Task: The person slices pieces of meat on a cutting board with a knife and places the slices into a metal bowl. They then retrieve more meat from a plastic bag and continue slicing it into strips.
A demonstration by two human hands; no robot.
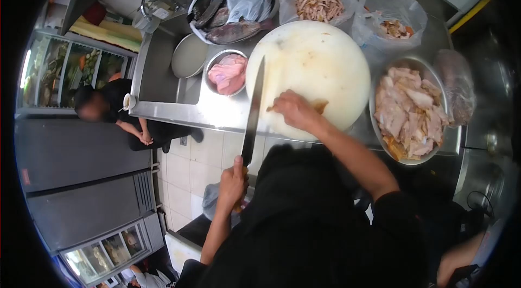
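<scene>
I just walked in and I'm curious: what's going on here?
A person in black stands at a metal counter, holding a long knife in the left hand, its blade pointing away. The right hand is over a round white board, where a brown piece lies by it. Sliced pale meat sits to the board's right; raw pink meat to its left.

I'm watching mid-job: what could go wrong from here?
The knife in the left hand points over the board, close to the right hand; a slip might cut it. The tray of sliced meat seems to reach the counter's front edge, so a bump could tip it.
</scene>
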